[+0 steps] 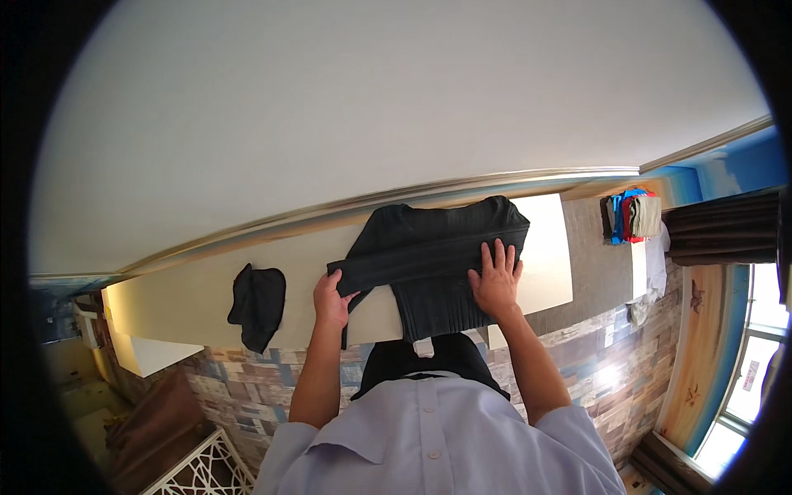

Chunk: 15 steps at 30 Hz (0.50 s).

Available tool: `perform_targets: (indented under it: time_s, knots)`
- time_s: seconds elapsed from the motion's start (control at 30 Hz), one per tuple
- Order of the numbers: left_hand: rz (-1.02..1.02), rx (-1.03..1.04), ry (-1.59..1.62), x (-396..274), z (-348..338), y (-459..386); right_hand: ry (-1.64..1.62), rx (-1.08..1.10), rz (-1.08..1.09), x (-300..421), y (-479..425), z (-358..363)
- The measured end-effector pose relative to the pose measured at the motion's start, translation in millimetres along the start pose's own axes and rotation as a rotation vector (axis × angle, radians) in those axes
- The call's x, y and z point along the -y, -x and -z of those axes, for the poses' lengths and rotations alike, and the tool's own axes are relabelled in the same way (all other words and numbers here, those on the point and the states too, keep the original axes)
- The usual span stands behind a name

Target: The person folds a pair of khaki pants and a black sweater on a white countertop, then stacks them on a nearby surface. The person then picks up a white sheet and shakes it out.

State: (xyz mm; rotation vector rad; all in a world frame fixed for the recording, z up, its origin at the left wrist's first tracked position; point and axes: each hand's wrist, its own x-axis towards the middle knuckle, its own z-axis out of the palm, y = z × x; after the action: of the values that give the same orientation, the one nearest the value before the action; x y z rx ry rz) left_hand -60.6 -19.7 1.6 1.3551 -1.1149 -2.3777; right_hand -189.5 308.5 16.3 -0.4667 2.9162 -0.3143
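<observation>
A black ribbed long-sleeved top (427,219) lies spread on a pale tabletop (312,272). One of its sleeves (402,260) runs sideways across the body of the garment. My left hand (332,300) pinches the end of that sleeve between thumb and fingers, at the garment's left side. On the right part of the top, my right hand (498,278) rests palm down with its fingers spread. The garment's lower edge reaches the table's near edge, close to my waist.
Left on the tabletop lies a black cloth item (258,303), possibly a cap, slightly over the near edge. Folded clothes (637,216) are stacked on a grey surface (588,260) at the right. A white lattice panel (201,467) stands at lower left. Behind the table rises a wall (371,93).
</observation>
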Motion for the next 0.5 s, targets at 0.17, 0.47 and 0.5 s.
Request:
perform_targets:
  time_s: [0.17,0.47,0.5]
  knots:
    - [-0.035,-0.016,-0.047,-4,0,6,-0.141,-0.095,0.193,42,3,19]
    - [-0.095,0.107,-0.220,-9,-51,34,-1.476,0.465,-0.167,104,-9,-42]
    - [-0.109,0.148,-0.264,-4,-59,34,-1.520,0.512,-0.228,102,-14,-40]
